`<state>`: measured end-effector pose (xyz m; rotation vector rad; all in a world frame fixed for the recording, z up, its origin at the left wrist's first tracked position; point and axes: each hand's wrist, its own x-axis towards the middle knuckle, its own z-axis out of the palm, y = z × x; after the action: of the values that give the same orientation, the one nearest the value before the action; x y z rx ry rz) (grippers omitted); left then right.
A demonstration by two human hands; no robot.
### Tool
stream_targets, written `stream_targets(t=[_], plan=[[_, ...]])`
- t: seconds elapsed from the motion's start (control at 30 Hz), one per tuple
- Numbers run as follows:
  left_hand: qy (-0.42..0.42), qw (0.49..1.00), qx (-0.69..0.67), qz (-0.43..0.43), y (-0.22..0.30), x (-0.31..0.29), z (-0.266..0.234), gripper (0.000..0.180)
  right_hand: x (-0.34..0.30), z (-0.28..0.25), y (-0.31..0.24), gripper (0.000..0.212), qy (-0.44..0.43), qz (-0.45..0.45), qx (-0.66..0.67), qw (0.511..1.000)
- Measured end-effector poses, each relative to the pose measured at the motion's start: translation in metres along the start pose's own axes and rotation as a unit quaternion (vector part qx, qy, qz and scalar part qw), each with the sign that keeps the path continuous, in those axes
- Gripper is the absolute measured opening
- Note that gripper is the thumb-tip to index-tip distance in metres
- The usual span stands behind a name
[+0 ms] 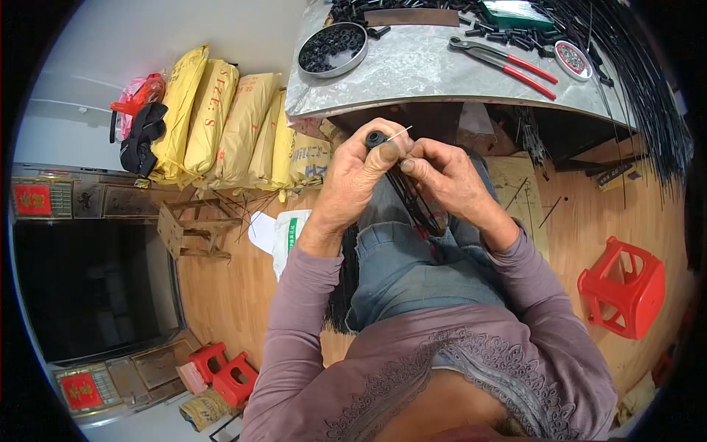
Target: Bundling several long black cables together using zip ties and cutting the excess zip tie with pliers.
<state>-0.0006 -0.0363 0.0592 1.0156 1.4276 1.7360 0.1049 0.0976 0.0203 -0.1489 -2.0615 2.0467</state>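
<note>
My two hands meet above my lap, in front of the table's near edge. My left hand [352,180] is closed round a small black round part with a hole in its end [376,138]. A thin pale pin or wire [400,134] sticks up beside that part, near my left thumb. My right hand [451,180] pinches thumb against forefinger close to the left fingertips; what lies in the pinch is hidden. Several thin black rods [417,206] hang down below my hands, between my legs.
On the grey marbled table [412,66] are a round tray of black parts [333,51], red-handled pliers [508,68], a small dish of metal bits [573,60] and long black rods [641,81]. Yellow sacks [213,121] stand left; a red stool [624,287] stands right.
</note>
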Motion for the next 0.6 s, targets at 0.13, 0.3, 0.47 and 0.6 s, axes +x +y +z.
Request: stream_targets(t=[0.13, 0.3, 0.47, 0.6], plan=[[0.094, 0.988, -0.112, 0.040, -0.003, 0.001, 0.006, 0.038, 0.003, -0.013, -0.011, 0.016, 0.061, -0.034, -0.072, 0.995], [0.193, 0.972, -0.125, 0.039, -0.018, -0.007, 0.013, 0.064, 0.016, -0.002, -0.038, 0.021, 0.130, -0.161, -0.125, 0.970], [0.291, 0.952, -0.091, 0.023, -0.023, -0.004, 0.026, 0.063, 0.023, 0.010, -0.030, 0.014, 0.090, -0.177, -0.207, 0.958], [0.350, 0.931, -0.102, 0.020, -0.019, -0.003, 0.032, 0.062, 0.022, 0.021, -0.022, 0.005, 0.137, -0.213, -0.184, 0.950]])
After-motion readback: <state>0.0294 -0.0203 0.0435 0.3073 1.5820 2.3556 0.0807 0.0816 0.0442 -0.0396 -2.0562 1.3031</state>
